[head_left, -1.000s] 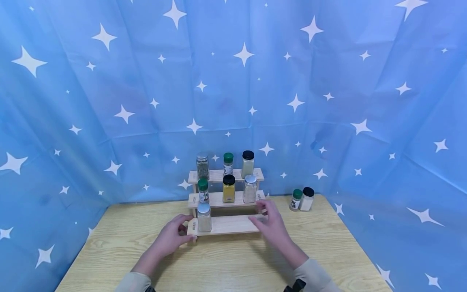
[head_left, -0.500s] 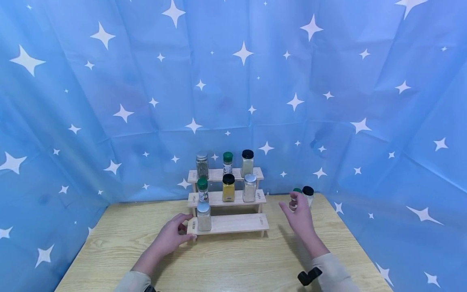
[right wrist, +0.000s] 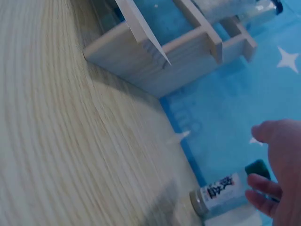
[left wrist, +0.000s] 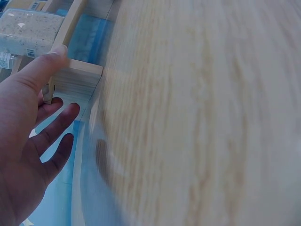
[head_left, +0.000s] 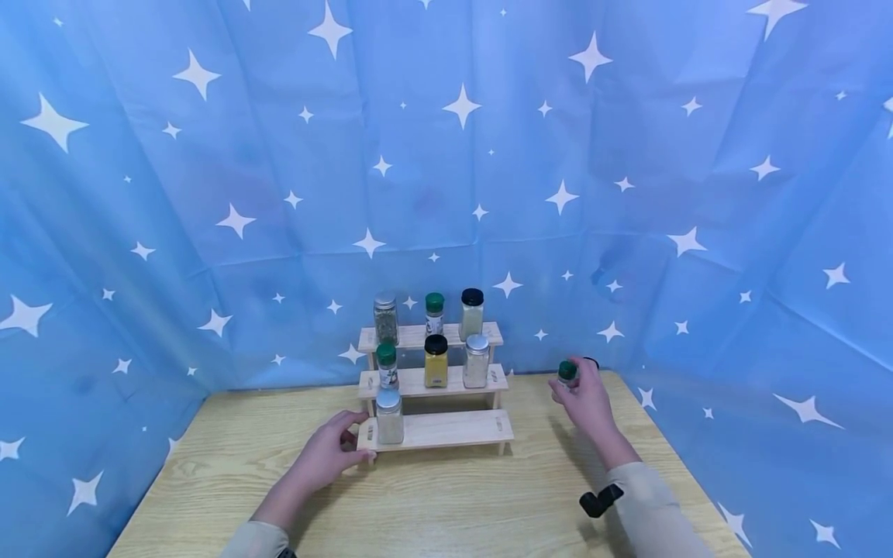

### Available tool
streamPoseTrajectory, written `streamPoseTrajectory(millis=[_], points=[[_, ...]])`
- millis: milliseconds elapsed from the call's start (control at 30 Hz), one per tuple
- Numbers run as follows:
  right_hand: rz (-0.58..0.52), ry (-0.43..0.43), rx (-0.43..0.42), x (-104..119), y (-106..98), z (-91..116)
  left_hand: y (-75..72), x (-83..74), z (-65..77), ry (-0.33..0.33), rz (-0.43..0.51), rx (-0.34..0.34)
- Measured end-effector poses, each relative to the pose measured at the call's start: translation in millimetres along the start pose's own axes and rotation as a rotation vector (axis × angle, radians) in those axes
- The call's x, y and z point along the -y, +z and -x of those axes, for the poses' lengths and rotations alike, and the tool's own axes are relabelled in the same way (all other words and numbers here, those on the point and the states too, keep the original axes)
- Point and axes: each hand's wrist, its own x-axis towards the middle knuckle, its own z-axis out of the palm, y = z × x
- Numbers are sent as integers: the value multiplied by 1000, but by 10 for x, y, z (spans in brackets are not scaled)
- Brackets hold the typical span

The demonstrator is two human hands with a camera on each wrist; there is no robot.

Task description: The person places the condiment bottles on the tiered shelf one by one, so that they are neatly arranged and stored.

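My left hand grips the left end of the lowest shelf of a three-tier wooden spice rack; the left wrist view has its thumb on the shelf edge. At the right back of the table, my right hand reaches around a green-capped spice jar. Its fingers are at the cap, while the thumb stands apart from it. A black-capped jar is mostly hidden behind this hand. One silver-capped jar stands at the left of the lowest shelf.
On the middle shelf stand a green-capped jar, a yellow-filled jar and a silver-capped jar. The top shelf also bears jars, including a herb jar. A blue star-printed curtain hangs behind the wooden table.
My right hand has left the right side of the rack and moved right to the green-capped jar on the table. The left hand stays on the rack.
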Motion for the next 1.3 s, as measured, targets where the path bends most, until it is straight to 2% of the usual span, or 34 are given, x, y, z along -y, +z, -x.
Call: streamPoseTrajectory(millis=[267,500,867,1133,1300], points=[[63,13,113,-87,-52,-115,5,-3,6,4,-6,-5],[91,1,158,-135,-66,-181,2,8,14,16,-3,-1],[81,-13,152,-169,-46,-208,10,27,3,23,13,6],[18,22,196,-179,-32,-176,10,11,3,6,21,3],[-24,6,164,-137,30,-106,4,32,-10,16,14,4]])
